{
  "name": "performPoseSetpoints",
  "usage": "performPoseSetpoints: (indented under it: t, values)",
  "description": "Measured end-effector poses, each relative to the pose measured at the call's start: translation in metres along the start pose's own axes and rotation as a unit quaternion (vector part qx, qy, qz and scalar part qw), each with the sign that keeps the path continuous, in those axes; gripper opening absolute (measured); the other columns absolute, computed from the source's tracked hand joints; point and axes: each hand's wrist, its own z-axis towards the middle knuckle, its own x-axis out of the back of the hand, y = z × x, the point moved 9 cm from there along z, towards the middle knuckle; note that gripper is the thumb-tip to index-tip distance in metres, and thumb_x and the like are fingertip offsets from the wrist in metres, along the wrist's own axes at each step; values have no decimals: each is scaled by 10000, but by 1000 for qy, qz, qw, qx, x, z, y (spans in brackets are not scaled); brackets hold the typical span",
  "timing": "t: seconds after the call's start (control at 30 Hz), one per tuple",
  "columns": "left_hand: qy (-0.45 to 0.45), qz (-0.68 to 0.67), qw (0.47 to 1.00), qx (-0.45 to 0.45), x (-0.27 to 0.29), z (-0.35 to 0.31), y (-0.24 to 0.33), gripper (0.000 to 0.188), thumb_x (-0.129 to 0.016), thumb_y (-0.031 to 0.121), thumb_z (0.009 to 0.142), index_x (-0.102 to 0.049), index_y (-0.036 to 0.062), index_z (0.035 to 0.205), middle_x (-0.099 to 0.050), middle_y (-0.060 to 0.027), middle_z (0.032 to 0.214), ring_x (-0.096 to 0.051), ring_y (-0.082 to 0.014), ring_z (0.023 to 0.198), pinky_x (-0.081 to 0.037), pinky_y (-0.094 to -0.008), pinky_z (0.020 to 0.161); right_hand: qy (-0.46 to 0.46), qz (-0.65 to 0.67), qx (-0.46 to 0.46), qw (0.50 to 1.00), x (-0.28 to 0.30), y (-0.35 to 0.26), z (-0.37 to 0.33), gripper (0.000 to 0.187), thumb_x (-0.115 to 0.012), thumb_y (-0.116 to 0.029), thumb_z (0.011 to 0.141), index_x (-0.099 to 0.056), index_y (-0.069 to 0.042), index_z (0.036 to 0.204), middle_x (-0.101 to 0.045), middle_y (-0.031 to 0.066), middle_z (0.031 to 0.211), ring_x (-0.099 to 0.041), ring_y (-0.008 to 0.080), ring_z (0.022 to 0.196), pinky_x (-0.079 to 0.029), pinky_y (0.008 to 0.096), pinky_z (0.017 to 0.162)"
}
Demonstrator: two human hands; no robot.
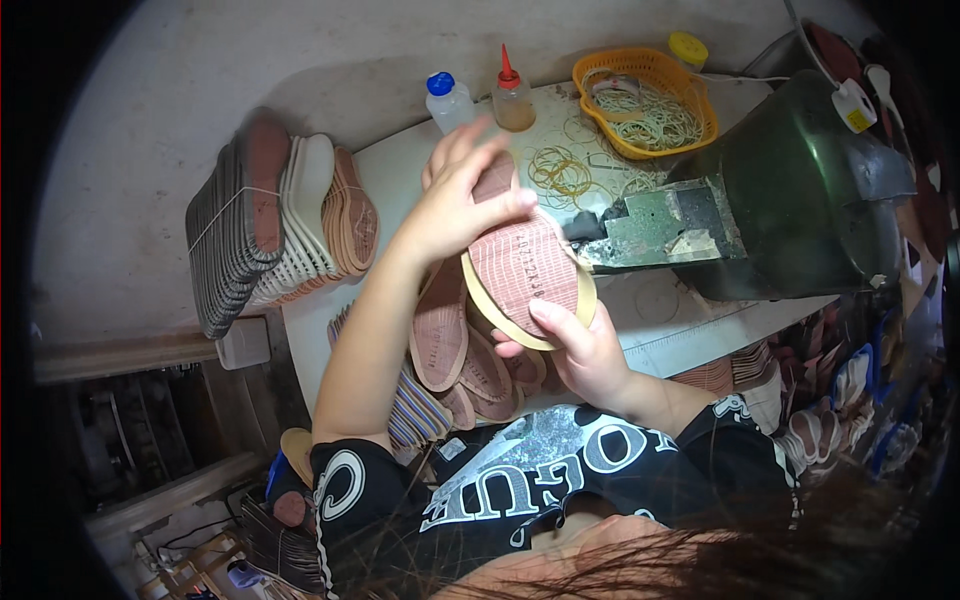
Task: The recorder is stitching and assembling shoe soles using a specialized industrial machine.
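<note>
My right hand (592,362) grips the wide end of a shoe insole (522,268), its thumb pressed on the top and fingertips showing under the edge. The insole has a pinkish-red striped face with dark printing and a pale yellow layer jutting out around its rim. Over its narrow end is my left hand (465,190), thumb lying across the surface. The other fingers of that hand are stretched out and smeared by motion. Several similar reddish insoles (440,335) lie on the worktable (385,170) below my left forearm.
A green machine (800,190) with a worn metal arm (660,225) stands right of my hands. Behind are an orange basket (650,75) of rubber bands, a blue-capped bottle (450,102) and a red-tipped bottle (513,105). Bundled insoles (255,215) lean at the left wall.
</note>
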Motion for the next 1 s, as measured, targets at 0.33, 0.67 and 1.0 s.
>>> performPoseSetpoints:
  t: [0.33,0.67,1.0]
  values:
    - [-477,-5,879,9,-44,11,26,429,-747,465,735,-638,76,880,-618,-7,794,-562,-113,771,-444,-284,683,31,12,-48,998,0,0,3,366,-498,-224,973,-519,76,1182,-665,171,976,-682,210,814,-543,314,797]
    - [-398,-86,910,79,-24,-4,18,348,-747,360,782,-615,40,820,-560,35,698,-492,-58,671,-403,-236,582,32,12,-45,998,0,1,5,380,-450,-214,992,-477,76,1235,-632,204,1063,-683,247,859,-586,313,753]
    - [-272,-79,944,169,-5,-34,3,405,-731,398,803,-610,11,800,-561,27,675,-474,-48,597,-381,-210,518,33,5,-20,999,1,-11,7,393,-482,-295,984,-552,58,1141,-672,157,957,-692,196,794,-584,270,690]
